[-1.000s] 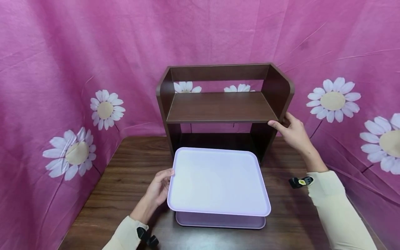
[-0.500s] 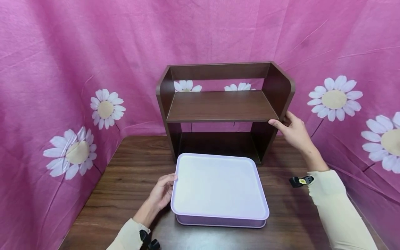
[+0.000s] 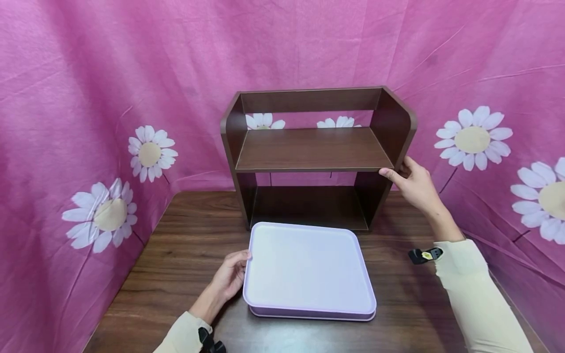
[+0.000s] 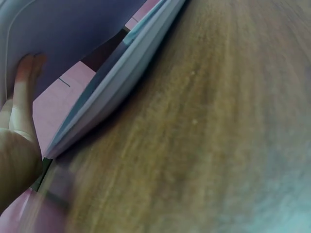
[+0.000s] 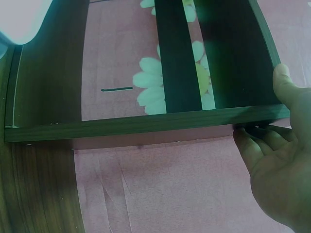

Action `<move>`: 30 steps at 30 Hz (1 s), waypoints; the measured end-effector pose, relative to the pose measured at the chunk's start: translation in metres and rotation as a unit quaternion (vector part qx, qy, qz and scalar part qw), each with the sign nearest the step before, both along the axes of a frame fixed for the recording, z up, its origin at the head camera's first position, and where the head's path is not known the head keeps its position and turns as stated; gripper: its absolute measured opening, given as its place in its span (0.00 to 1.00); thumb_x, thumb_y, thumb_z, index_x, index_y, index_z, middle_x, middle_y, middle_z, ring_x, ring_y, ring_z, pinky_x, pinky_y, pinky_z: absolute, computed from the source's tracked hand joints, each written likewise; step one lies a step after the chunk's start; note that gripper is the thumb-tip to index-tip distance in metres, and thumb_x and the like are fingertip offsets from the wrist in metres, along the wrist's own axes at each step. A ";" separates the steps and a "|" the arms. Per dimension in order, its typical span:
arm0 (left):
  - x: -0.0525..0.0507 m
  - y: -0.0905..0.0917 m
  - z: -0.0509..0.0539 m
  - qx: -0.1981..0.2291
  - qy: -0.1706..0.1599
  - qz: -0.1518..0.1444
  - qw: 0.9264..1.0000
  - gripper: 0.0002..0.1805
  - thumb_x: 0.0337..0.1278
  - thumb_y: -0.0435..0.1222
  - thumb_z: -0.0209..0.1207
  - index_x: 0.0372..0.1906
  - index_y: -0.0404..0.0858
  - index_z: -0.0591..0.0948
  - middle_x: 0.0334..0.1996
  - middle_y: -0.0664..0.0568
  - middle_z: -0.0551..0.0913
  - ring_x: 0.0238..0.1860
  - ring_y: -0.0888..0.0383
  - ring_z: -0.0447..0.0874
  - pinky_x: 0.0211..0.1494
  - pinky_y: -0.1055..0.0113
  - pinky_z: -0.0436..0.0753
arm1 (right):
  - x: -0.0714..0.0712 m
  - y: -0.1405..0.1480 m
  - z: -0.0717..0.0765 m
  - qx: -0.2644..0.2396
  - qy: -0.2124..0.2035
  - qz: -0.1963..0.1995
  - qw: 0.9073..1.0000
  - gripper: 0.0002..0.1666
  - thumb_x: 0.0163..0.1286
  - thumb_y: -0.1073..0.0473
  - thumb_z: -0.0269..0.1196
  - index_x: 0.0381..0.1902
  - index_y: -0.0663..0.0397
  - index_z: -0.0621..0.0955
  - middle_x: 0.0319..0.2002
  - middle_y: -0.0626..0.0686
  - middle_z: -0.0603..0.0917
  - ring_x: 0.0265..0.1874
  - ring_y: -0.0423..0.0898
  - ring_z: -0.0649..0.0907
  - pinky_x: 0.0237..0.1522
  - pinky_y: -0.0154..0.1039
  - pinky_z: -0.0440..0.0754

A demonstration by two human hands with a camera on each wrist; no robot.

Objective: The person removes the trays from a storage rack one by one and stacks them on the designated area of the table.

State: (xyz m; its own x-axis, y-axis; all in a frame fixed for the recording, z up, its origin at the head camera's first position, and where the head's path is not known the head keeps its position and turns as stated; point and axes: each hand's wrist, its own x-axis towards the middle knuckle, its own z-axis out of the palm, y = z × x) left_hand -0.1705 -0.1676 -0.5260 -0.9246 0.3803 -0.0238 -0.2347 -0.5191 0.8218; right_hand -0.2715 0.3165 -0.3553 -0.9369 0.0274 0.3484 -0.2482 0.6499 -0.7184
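Observation:
A pale lilac tray [image 3: 309, 269] is held above a second lilac tray [image 3: 311, 315] that lies on the wooden table. My left hand [image 3: 227, 278] pinches the upper tray at its left edge, thumb on the rim. In the left wrist view, fingers [image 4: 25, 80] reach beneath the upper tray's underside, and a gap separates it from the lower tray [image 4: 114, 82]. My right hand [image 3: 417, 189] grips the right side panel of a dark brown two-tier shelf [image 3: 315, 149], its thumb on the front edge; in the right wrist view the other fingers lie along the panel's outer face.
The shelf stands at the back of the wooden table [image 3: 181, 245], just behind the trays. A pink curtain [image 3: 309, 44] with large white daisies surrounds the table at the back and both sides.
The upper tray has come down toward the lower one and drawn slightly nearer to me, my left hand moving with it. My right hand keeps its grip on the shelf.

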 end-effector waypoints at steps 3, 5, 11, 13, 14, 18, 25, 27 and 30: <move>0.000 0.000 -0.003 0.001 -0.008 0.001 1.000 0.25 0.74 0.24 0.39 0.37 0.43 0.87 0.31 0.58 0.91 0.33 0.68 0.90 0.40 0.75 0.89 | 0.000 0.000 -0.001 0.007 0.000 -0.002 1.000 0.35 0.75 0.41 0.68 0.70 0.56 0.76 0.62 0.67 0.85 0.42 0.13 0.76 0.40 0.17 0.71; 0.000 0.000 -0.005 0.003 -0.013 0.001 1.000 0.24 0.74 0.24 0.40 0.37 0.42 0.87 0.31 0.58 0.91 0.33 0.68 0.90 0.41 0.75 0.89 | 0.000 0.000 -0.001 0.009 0.001 -0.002 1.000 0.35 0.75 0.41 0.68 0.70 0.56 0.76 0.61 0.67 0.86 0.41 0.14 0.76 0.39 0.18 0.71; -0.001 0.000 -0.010 0.002 -0.019 0.002 1.000 0.22 0.72 0.24 0.42 0.37 0.42 0.87 0.31 0.57 0.91 0.34 0.67 0.90 0.41 0.74 0.89 | -0.001 0.001 -0.001 0.004 0.005 0.001 1.000 0.34 0.76 0.43 0.68 0.69 0.57 0.76 0.61 0.68 0.86 0.41 0.14 0.76 0.39 0.18 0.72; -0.001 0.000 -0.011 -0.001 -0.021 0.002 1.000 0.22 0.73 0.24 0.42 0.37 0.42 0.87 0.31 0.57 0.90 0.33 0.67 0.90 0.41 0.74 0.89 | -0.001 0.001 -0.001 0.003 0.006 0.002 1.000 0.34 0.76 0.43 0.68 0.70 0.56 0.76 0.61 0.67 0.86 0.42 0.14 0.76 0.39 0.17 0.72; -0.001 0.000 -0.011 -0.002 -0.022 0.002 1.000 0.22 0.73 0.24 0.42 0.37 0.42 0.86 0.31 0.57 0.90 0.33 0.67 0.90 0.41 0.74 0.89 | -0.001 0.001 -0.001 0.003 0.006 0.002 1.000 0.34 0.76 0.43 0.68 0.70 0.56 0.76 0.62 0.67 0.86 0.42 0.14 0.76 0.39 0.17 0.72; 0.000 0.002 -0.011 -0.013 -0.032 0.000 0.999 0.23 0.73 0.24 0.41 0.36 0.43 0.86 0.30 0.58 0.90 0.32 0.68 0.90 0.40 0.74 0.89 | -0.002 0.001 -0.001 0.001 0.004 0.003 1.000 0.34 0.76 0.43 0.68 0.71 0.55 0.76 0.62 0.67 0.85 0.43 0.13 0.76 0.40 0.16 0.72; -0.001 0.000 -0.008 -0.048 -0.041 -0.028 0.998 0.23 0.73 0.24 0.42 0.33 0.44 0.86 0.29 0.59 0.90 0.32 0.67 0.90 0.39 0.72 0.90 | -0.001 0.000 -0.001 0.002 0.005 0.004 1.000 0.34 0.76 0.43 0.68 0.71 0.56 0.76 0.62 0.67 0.85 0.42 0.14 0.76 0.39 0.17 0.72; -0.002 -0.002 -0.007 -0.064 -0.051 -0.042 0.996 0.22 0.73 0.25 0.43 0.33 0.44 0.85 0.29 0.58 0.90 0.33 0.66 0.90 0.40 0.71 0.90 | 0.000 0.000 0.000 0.002 0.007 0.003 1.000 0.34 0.76 0.43 0.68 0.70 0.56 0.76 0.62 0.68 0.85 0.42 0.14 0.76 0.39 0.18 0.72; -0.004 -0.005 -0.005 -0.096 -0.060 -0.064 0.991 0.18 0.74 0.26 0.45 0.33 0.44 0.83 0.31 0.58 0.90 0.35 0.65 0.90 0.43 0.69 0.91 | 0.000 0.000 0.000 0.000 0.008 0.002 1.000 0.34 0.76 0.43 0.68 0.69 0.57 0.76 0.61 0.68 0.85 0.42 0.14 0.76 0.39 0.18 0.72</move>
